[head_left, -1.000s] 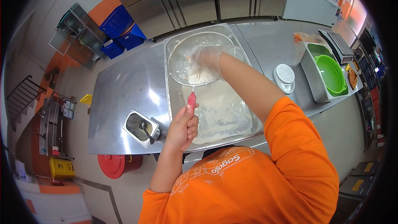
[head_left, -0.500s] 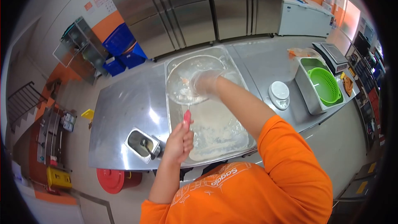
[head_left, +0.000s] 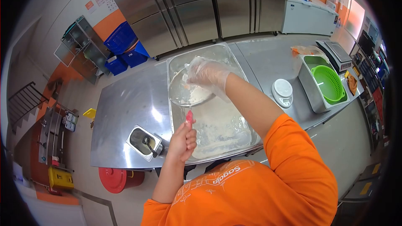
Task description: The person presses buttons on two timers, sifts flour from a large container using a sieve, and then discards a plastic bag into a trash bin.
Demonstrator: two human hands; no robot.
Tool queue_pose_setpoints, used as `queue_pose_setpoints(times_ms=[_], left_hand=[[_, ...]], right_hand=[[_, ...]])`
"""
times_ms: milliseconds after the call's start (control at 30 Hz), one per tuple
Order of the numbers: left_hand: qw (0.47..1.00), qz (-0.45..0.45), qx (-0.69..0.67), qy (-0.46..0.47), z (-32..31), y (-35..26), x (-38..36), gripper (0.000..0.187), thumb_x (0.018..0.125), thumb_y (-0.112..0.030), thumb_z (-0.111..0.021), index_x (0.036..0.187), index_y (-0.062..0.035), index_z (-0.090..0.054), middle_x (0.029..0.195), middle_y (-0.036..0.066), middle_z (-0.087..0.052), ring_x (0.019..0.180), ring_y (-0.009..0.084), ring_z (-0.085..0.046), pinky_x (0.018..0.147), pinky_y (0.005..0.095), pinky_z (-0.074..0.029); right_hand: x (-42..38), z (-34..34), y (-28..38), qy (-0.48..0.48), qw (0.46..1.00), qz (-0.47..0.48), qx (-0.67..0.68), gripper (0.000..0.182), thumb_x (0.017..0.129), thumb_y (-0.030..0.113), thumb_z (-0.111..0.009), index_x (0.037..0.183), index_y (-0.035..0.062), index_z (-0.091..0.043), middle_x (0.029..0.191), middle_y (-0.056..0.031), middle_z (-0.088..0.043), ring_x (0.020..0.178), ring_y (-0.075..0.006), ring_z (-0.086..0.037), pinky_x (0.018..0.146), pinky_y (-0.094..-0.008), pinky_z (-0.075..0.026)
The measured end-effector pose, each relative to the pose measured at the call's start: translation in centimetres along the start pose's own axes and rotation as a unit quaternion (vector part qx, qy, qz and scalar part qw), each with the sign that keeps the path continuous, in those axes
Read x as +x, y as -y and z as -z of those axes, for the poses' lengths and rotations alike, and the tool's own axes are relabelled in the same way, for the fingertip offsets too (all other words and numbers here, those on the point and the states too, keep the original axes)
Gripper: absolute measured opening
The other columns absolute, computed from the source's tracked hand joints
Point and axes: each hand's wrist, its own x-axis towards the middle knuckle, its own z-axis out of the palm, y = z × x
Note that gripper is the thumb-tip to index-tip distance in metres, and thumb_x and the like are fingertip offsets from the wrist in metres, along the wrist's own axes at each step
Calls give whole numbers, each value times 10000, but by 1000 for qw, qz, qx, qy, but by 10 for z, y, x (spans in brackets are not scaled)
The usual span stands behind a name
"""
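My bare left hand [head_left: 183,141] is closed round the red handle [head_left: 189,117] of a large round strainer [head_left: 179,96]. The strainer rests over the far part of a big metal tray [head_left: 249,136] with pale powder spread on its bottom. In a clear plastic glove, my right hand [head_left: 204,72] is above the strainer, its fingers curled down round floury pieces that show partly at the fingertips. More white powder lies in the strainer under that hand.
A small metal container [head_left: 142,143] with a black-handled utensil stands left of the tray. To the right are a white scale [head_left: 282,93], a metal bin [head_left: 310,88] with a green basket [head_left: 328,84], and another scale [head_left: 337,54]. Steel cabinets [head_left: 188,12] stand behind.
My right hand has risen slightly and moved a little left, with floury pieces now showing at its fingers. My left hand has kept its hold on the handle.
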Motion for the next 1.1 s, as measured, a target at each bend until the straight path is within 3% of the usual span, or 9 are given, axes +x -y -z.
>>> queue_pose_setpoints(times_ms=[67, 167, 267, 467, 567, 700, 900, 1000, 1100], left_hand=[[999, 18, 1, 28, 1, 3, -6, 223, 896, -230, -433, 1050, -78, -487, 552, -73, -306, 395, 5, -249, 334, 138, -219], [1000, 9, -5, 21, 5, -1, 10, 204, 897, -254, -434, 1037, -109, -470, 557, -68, -303, 407, 9, -239, 344, 147, -214], [997, 46, 2, 56, -2, 8, -7, 208, 897, -257, -434, 1036, -107, -469, 555, -68, -303, 410, 6, -246, 341, 147, -216], [999, 15, -1, 49, -2, -3, -9, 205, 896, -249, -434, 1035, -102, -468, 555, -70, -302, 416, 7, -250, 347, 144, -219], [999, 7, 10, 30, 7, -12, 1, 205, 893, -247, -440, 1039, -105, -467, 557, -70, -306, 418, 7, -252, 352, 140, -217], [1000, 5, 9, 15, 2, -9, -5, 200, 892, -240, -444, 1038, -105, -464, 559, -69, -311, 421, 9, -253, 357, 137, -213], [1000, -5, 17, -8, 2, -13, -1, 214, 899, -229, -422, 1056, -94, -474, 551, -71, -309, 397, 6, -242, 330, 136, -214], [999, 25, 28, 39, -4, -4, -19, 216, 900, -235, -420, 1049, -88, -474, 552, -71, -307, 397, 5, -238, 328, 139, -212], [999, 13, -14, 46, 10, -5, -11, 219, 900, -246, -426, 1053, -91, -450, 561, -66, -308, 420, 9, -251, 354, 145, -221]], right_hand=[[-4, 11, 8, -17, 948, -145, 282, 424, 712, 258, -605, 1074, 43, -554, 1128, -140, -531, 1018, -280, -519, 842, -311, -405], [13, -11, 2, -45, 918, -87, 384, 486, 721, 263, -600, 1156, 69, -503, 1163, -138, -506, 1088, -269, -466, 900, -301, -360], [23, -16, -3, -73, 956, -39, 281, 520, 735, 319, -581, 1186, 79, -479, 1218, -130, -461, 1109, -270, -442, 914, -293, -344], [9, -3, 3, -10, 974, -77, 214, 568, 765, 431, -504, 1227, 106, -436, 1239, -128, -434, 1143, -276, -407, 945, -310, -313], [-1, 1, 4, -10, 942, -58, 330, 587, 769, 432, -506, 1251, 113, -405, 1245, -129, -423, 1147, -279, -399, 951, -317, -305], [14, -9, 4, -50, 969, -71, 232, 564, 767, 438, -504, 1221, 108, -443, 1211, -129, -457, 1139, -276, -414, 942, -320, -316], [18, -19, 4, -66, 919, -83, 380, 494, 756, 411, -542, 1120, 77, -517, 1046, -118, -553, 979, -250, -513, 859, -312, -374], [22, -22, 4, -139, 912, -121, 367, 344, 696, 243, -611, 959, 22, -584, 910, -116, -598, 851, -224, -558, 757, -298, -415], [21, -31, 3, -158, 837, -68, 520, 357, 695, 234, -616, 976, 17, -582, 933, -120, -598, 873, -215, -558, 771, -305, -412]])
